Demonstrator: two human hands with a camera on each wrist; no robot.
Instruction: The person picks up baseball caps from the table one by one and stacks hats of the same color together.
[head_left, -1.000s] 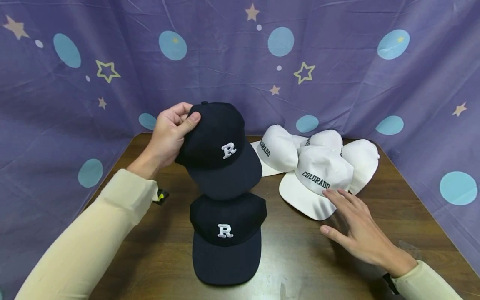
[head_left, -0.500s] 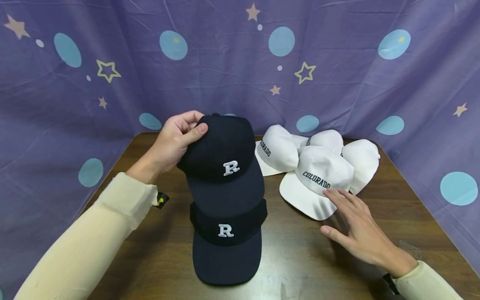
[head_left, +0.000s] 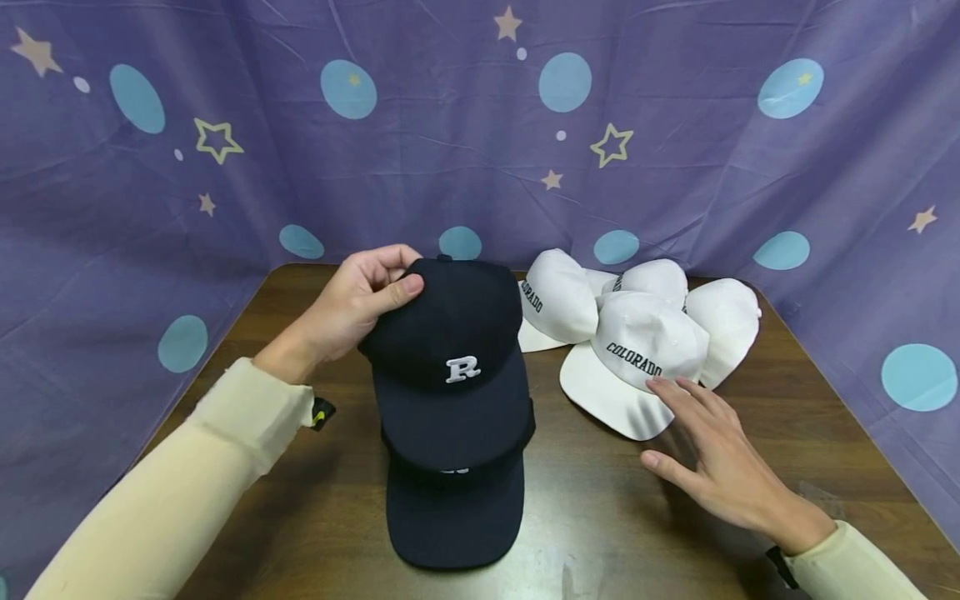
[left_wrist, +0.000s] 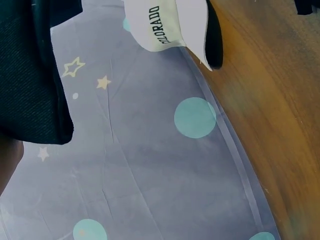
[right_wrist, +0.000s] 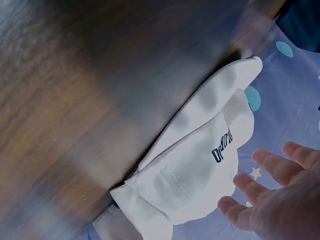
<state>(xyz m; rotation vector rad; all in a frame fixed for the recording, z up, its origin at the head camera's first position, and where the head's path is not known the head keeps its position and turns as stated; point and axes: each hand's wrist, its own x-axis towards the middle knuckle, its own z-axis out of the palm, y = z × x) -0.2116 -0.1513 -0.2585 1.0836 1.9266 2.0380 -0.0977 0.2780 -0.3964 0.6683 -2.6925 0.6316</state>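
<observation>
My left hand [head_left: 360, 296] pinches the crown of a dark navy baseball cap [head_left: 457, 317] with a white R, thumb on the outside. This cap hangs tilted over a second navy cap [head_left: 457, 521] on the table and hides most of that one's crown and letter. In the left wrist view, part of the held cap [left_wrist: 30, 80] fills the left edge. My right hand [head_left: 720, 467] hovers with its fingers spread, close to a white cap [head_left: 645, 342] lettered COLORADO. The right wrist view shows the fingers beside that white cap [right_wrist: 185, 175], holding nothing.
Several white caps lie bunched at the back right, among them a left one [head_left: 558, 300] and a right one [head_left: 723, 325]. They rest on a brown wooden table [head_left: 600, 517]. A purple curtain [head_left: 450, 167] with stars and dots hangs behind and at both sides.
My left hand has lowered the held navy cap and brought it slightly right, so it now covers most of the lower cap's crown. The right hand stays in place.
</observation>
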